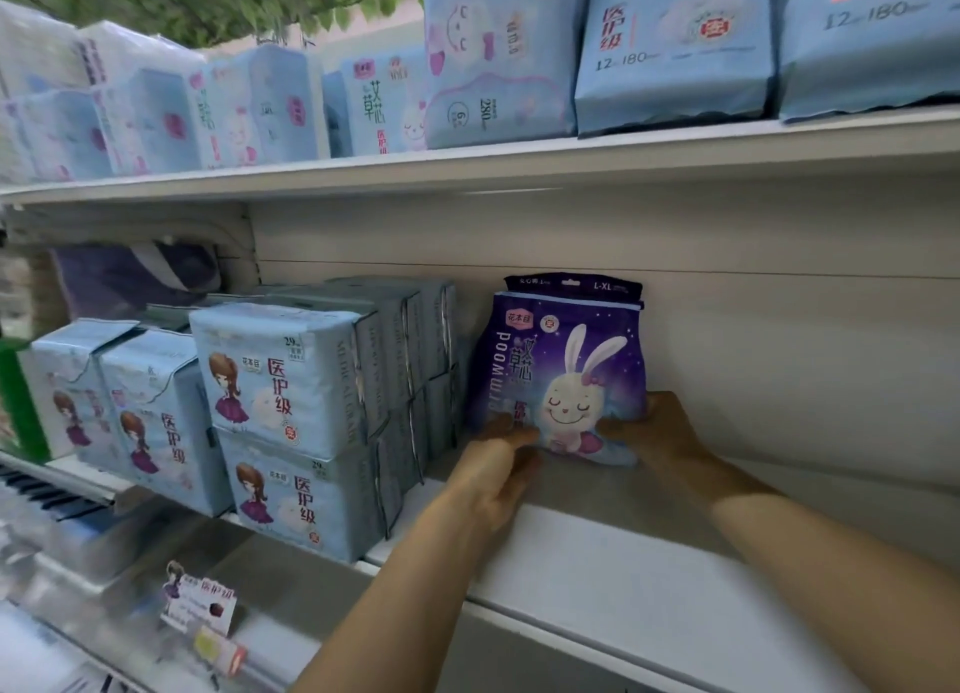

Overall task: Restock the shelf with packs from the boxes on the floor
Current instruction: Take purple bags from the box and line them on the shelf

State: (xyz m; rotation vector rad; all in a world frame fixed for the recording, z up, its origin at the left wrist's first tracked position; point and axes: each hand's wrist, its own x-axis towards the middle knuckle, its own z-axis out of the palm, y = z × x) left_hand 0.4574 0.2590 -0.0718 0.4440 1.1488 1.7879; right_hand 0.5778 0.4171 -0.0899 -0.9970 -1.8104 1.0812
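A purple pack with a white rabbit [563, 365] stands upright at the back of the middle shelf [623, 578], against the back wall. My left hand [493, 469] grips its lower left corner. My right hand [660, 432] holds its lower right corner, partly behind the pack. Just left of the pack stand stacked light-blue packs with a girl picture [280, 380]. No boxes on the floor are in view.
The upper shelf [519, 165] carries a row of light-blue packs [675, 53] overhead. To the right of the purple pack the middle shelf is bare white board. A lower shelf with small price labels [200, 604] lies at the bottom left.
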